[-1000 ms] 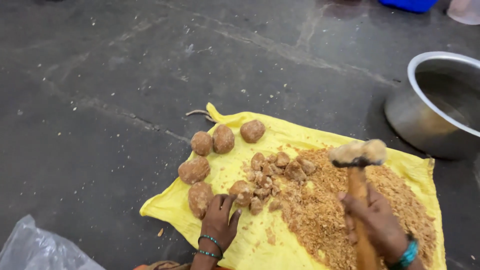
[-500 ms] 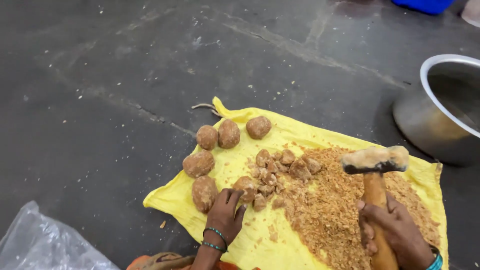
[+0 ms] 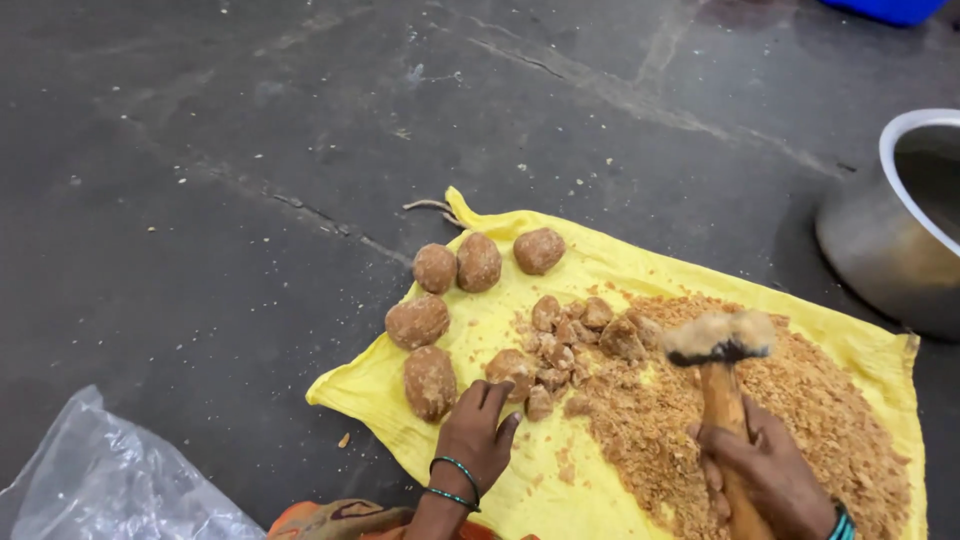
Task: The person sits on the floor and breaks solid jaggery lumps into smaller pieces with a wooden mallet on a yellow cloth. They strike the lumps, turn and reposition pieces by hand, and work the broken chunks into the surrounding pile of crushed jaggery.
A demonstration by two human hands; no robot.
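A yellow cloth (image 3: 590,265) lies on the dark floor. On its left part rest several whole brown jaggery lumps (image 3: 436,268), and broken chunks (image 3: 575,335) sit in the middle. A heap of brown crumbs (image 3: 810,420) covers the right side. My left hand (image 3: 478,432) rests fingers-down on the cloth, touching one broken lump (image 3: 508,366). My right hand (image 3: 765,470) grips the wooden handle of a hammer (image 3: 722,345), whose crumb-coated head hangs raised above the chunks and crumbs.
A large metal pot (image 3: 890,235) stands on the floor at the right, beyond the cloth. A crumpled clear plastic bag (image 3: 110,480) lies at the lower left. A blue object (image 3: 885,8) shows at the top edge. Crumbs speckle the floor.
The hammer head has stayed raised and shifted a little over the crumbs. My left hand has kept its place by the broken lump. The view has drifted slightly.
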